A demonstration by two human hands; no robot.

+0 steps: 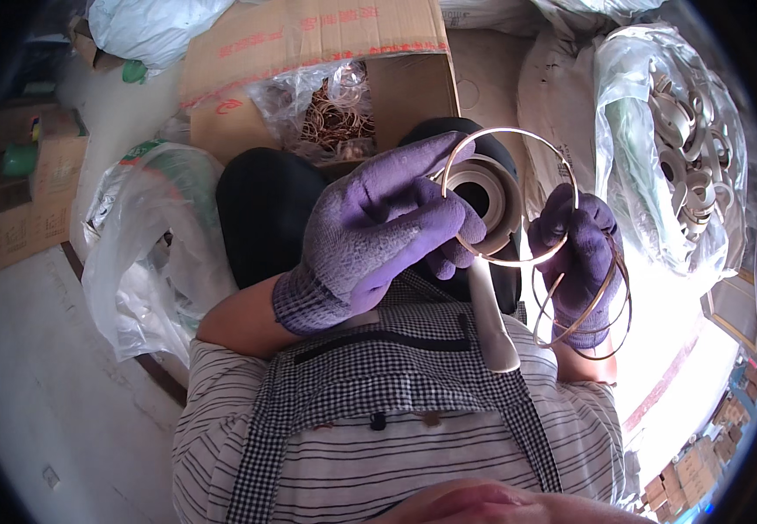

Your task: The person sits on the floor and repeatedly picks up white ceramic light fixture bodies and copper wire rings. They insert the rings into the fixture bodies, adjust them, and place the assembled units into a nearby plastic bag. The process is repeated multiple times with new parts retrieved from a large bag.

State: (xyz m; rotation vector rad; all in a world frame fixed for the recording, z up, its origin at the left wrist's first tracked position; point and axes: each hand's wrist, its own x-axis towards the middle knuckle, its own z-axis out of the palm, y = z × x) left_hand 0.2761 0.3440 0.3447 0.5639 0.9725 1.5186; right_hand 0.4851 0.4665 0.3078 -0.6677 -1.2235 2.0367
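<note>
Both my hands wear purple knit gloves. My left hand (391, 223) pinches a copper-coloured metal ring (513, 262) at its left side and lies over part of a pale round fitting with a handle (506, 196). The fitting rests between my knees, its dark round opening facing up and its handle pointing back to my apron. My right hand (578, 249) is closed at the right side of the same ring, its fingers around several thin metal rings (622, 281) that hang down over the wrist. How the fitting is held is partly hidden behind the left fingers.
An open cardboard box (411, 98) ahead holds many copper-coloured rings (339, 121) in clear plastic. A clear bag of pale plastic fittings (696, 157) stands at the right, a crumpled clear bag (162, 242) at the left. More cardboard boxes (57, 177) stand at the far left.
</note>
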